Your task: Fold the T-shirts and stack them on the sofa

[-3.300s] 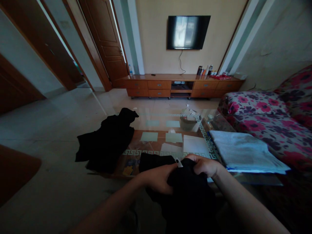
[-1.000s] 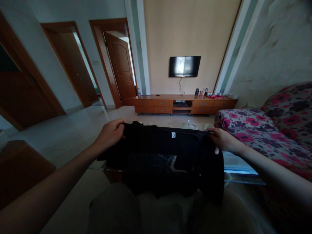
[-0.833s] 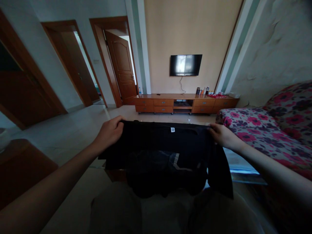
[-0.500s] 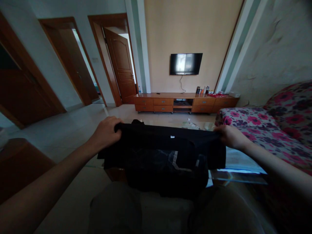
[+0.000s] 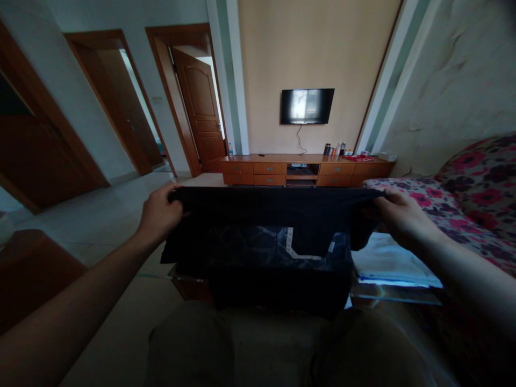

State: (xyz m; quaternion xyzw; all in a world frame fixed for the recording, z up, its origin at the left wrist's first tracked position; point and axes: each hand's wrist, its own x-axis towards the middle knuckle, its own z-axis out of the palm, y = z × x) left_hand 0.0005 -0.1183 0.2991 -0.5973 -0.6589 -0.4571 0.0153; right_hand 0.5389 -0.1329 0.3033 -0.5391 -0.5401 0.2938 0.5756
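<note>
A black garment (image 5: 258, 215) with a pale angular stripe and a faint line pattern is stretched out between my two hands in front of my knees. At its upper left corner, my left hand (image 5: 163, 209) is closed on the cloth. My right hand (image 5: 401, 212) pinches the upper right corner. The top edge is pulled nearly straight, and the lower part hangs down over the table, hiding much of it.
Beside the garment on the right, folded light-blue cloth (image 5: 393, 260) lies on a glass-topped table (image 5: 397, 294). A flowered sofa (image 5: 475, 209) stands at the right. Brown furniture (image 5: 38, 274) is at the left, and a low cabinet (image 5: 270, 167) stands across the room.
Both hands have moved up and farther apart, pulling the garment's top edge wider and higher. More of the light-blue cloth shows, and the small white tag is out of sight.
</note>
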